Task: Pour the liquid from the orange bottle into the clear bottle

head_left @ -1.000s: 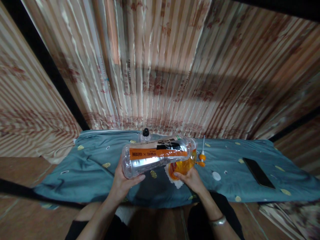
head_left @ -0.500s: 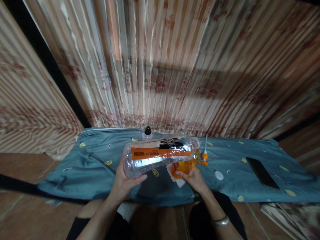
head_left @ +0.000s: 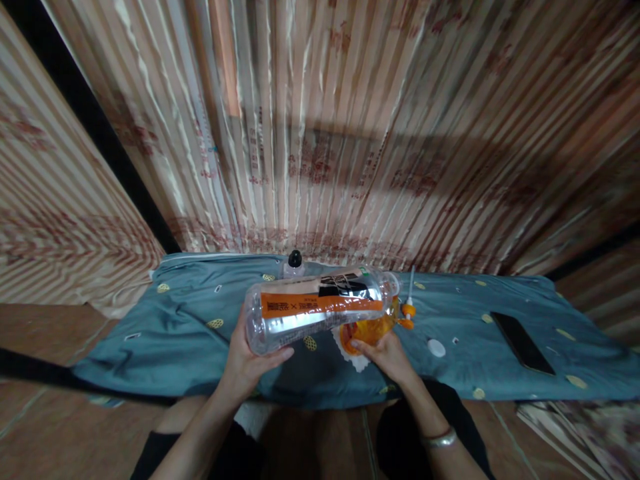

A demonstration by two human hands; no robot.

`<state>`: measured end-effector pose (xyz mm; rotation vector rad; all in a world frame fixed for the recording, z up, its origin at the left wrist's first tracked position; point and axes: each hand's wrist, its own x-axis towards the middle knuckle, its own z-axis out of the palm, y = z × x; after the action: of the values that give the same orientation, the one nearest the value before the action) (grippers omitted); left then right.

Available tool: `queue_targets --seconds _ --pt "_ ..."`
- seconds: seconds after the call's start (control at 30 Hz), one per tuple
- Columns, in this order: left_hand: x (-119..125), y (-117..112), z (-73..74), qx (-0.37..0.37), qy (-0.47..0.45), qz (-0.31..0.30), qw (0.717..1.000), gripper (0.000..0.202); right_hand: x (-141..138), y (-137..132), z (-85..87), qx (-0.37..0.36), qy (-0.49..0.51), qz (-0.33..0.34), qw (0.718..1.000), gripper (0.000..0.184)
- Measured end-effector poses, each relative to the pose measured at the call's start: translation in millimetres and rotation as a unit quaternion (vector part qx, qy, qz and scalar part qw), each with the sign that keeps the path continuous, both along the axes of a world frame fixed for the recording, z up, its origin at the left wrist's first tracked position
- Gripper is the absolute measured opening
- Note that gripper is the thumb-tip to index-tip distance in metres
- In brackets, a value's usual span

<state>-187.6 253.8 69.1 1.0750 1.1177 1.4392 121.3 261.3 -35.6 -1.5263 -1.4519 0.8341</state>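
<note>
My left hand [head_left: 246, 363] grips the base of a large clear plastic bottle [head_left: 320, 307] with an orange label, held on its side with its mouth pointing right. That mouth sits over a small orange transparent bottle [head_left: 367, 329], which my right hand [head_left: 386, 355] holds from below, fingers curled round it. Under the orange bottle lies a white tissue [head_left: 356, 360]. An orange-and-white pump head [head_left: 409, 308] lies just right of the orange bottle, and a white cap [head_left: 437, 347] rests on the cloth nearby.
A teal patterned cloth [head_left: 175, 333] covers a low surface in front of my knees. A small bottle with a black cap [head_left: 294, 262] stands behind the big bottle. A black phone [head_left: 521, 342] lies at the right. Striped curtains [head_left: 320, 133] hang behind.
Both hands and both bottles keep the same pose; only the view has shifted slightly.
</note>
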Motion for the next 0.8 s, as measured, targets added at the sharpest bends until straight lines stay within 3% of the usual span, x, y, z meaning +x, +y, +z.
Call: queue_targets --seconds 0.8 --pt "1.9 -0.5 5.1 -0.021 -0.006 0.010 1.000 0.098 -2.5 -1.4 2.9 0.008 0.006 0.001 1.000 0.057"
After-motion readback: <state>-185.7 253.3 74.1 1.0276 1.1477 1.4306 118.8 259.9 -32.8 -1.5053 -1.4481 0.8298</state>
